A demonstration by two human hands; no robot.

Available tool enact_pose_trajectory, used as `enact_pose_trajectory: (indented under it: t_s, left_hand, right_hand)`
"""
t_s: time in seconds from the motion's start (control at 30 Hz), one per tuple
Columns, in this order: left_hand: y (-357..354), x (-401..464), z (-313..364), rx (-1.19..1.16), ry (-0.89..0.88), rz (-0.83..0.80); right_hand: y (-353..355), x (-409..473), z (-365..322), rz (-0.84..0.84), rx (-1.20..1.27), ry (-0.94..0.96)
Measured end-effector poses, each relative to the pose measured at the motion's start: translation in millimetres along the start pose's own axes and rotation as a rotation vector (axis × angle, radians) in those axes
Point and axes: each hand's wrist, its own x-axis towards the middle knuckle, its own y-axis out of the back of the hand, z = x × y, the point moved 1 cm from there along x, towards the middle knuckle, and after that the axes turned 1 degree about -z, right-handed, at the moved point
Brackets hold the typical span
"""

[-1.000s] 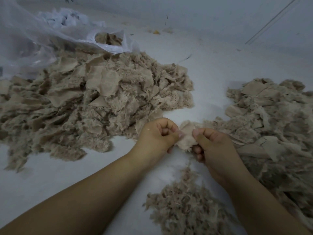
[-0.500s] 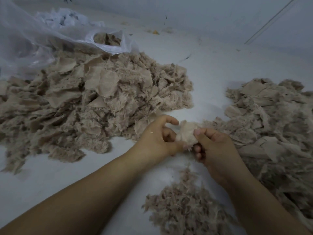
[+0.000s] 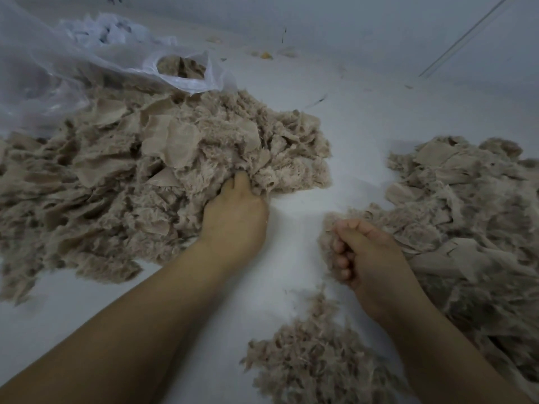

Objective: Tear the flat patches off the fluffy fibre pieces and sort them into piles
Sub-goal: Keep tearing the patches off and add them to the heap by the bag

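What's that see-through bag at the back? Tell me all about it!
The bag is thin, clear, whitish plastic, crumpled and slumped on the white surface at the far left. Its mouth gapes open toward the middle, and tan fluffy fibre shows inside the opening. Through the plastic you can dimly see more tan stuff. Its front edge lies on top of the big left pile. Some white crumpled material sits just behind it. Neither hand touches it.

A pale white floor (image 3: 358, 118) under dim, even, bluish light, scattered with small dark specks and a yellowish crumb (image 3: 266, 56) near its far edge; a thin pale rod (image 3: 463, 39) runs diagonally at upper right
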Motion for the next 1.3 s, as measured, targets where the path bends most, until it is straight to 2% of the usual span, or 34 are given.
enact_pose_trajectory:
  t_s: [0.07, 0.17, 0.27, 0.33, 0.37, 0.5, 0.67, 0.9, 1.03, 1.2, 1.3]
  left_hand:
    - [4, -3, 10, 0.040, -0.095, 0.078]
    - [10, -1, 34, -0.065, -0.323, 0.144]
    - [2, 10, 58, -0.451, -0.415, -0.065]
    - [-4, 19, 66, -0.714, -0.358, -0.261]
    - [-8, 22, 68, -0.759, -0.334, -0.296]
    - [-21, 18, 68, -0.810, -0.181, -0.190]
    - [-18, 10, 49, -1.187, 0.101, -0.201]
    - [-9, -11, 34, -1.512, 0.334, -0.219]
    - [-7, -13, 31, -1.521, 0.357, -0.213]
    - [-3, -10, 38, -1.547, 0.326, -0.310]
    - [-2, -10, 38, -1.506, 0.313, -0.401]
  right_hand:
    - [0, 0, 0, -0.019, 0.027, -0.020]
    - [0, 1, -1, -0.046, 0.106, -0.055]
    - [0, 1, -3, -0.056, 0.125, -0.072]
    - [0, 1, -3, -0.036, 0.117, -0.076]
    - [0, 1, -3, -0.028, 0.121, -0.076]
    - [1, 2, -3, -0.015, 0.146, -0.073]
    - [2, 6, -1, 0.043, 0.165, -0.112]
    - [1, 4, 0, 0.075, 0.232, -0.073]
    - [4, 3, 1, 0.084, 0.275, -0.057]
    - [2, 0, -2, -0.067, 0.074, -0.029]
    - [1, 0, -2, -0.059, 0.044, -0.027]
